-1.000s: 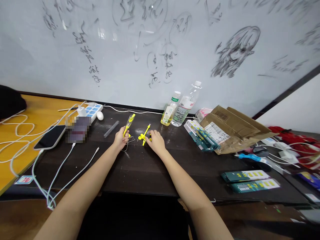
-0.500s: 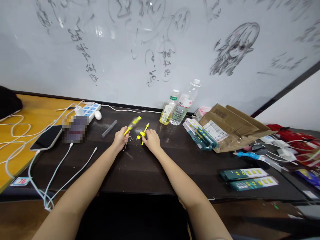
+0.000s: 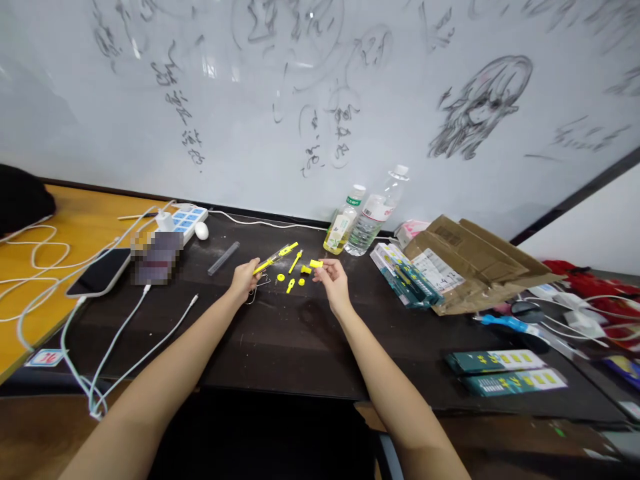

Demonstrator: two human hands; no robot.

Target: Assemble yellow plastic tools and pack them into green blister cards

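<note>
"What's in the left hand (image 3: 244, 279)?"

"A yellow and clear stick (image 3: 276, 258). The fingers are wrapped around its near end. The far end points away, to the right."

"And the right hand (image 3: 334, 283)?"

"It pinches a yellow bit (image 3: 316, 264) in its fingertips, just over the dark desk (image 3: 280, 347). The two hands are well apart."

"What lies between them?"

"More yellow things: a rod (image 3: 295, 261), a ring (image 3: 281, 277), a small disc (image 3: 301, 282), a flat piece (image 3: 291, 286) and a stub (image 3: 305, 269). The stub is right by the pinched bit. I can't tell if they touch."

"What's by the left hand?"

"A thin wire (image 3: 261, 283) is beside it. A clear tube (image 3: 223, 259) lies farther left."

"And at the back?"

"Two bottles, one yellow (image 3: 339, 227) and one clear (image 3: 367, 227), stand side by side near the white board (image 3: 220, 133)."
</note>
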